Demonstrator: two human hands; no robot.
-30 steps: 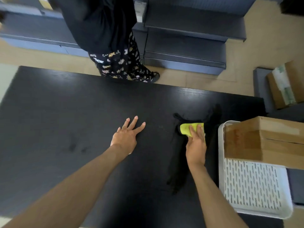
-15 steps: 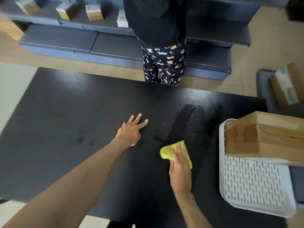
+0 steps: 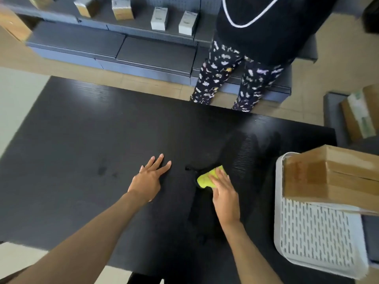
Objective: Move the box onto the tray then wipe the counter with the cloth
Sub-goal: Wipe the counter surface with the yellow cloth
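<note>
The box (image 3: 332,177) is seen resting on the far part of the white slotted tray (image 3: 313,238), at the right edge of the black surface (image 3: 82,150). The yellow-green cloth (image 3: 207,178) is pressed flat onto the surface under the straight fingers of the right hand (image 3: 224,196), left of the tray and apart from it. A darker wet streak (image 3: 242,156) is noted beyond the cloth. The left hand (image 3: 148,180) is laid flat on the surface, fingers spread, holding nothing. A person in patterned trousers (image 3: 229,78) is stood past the far edge, before shelves (image 3: 143,33) carrying small boxes.
</note>
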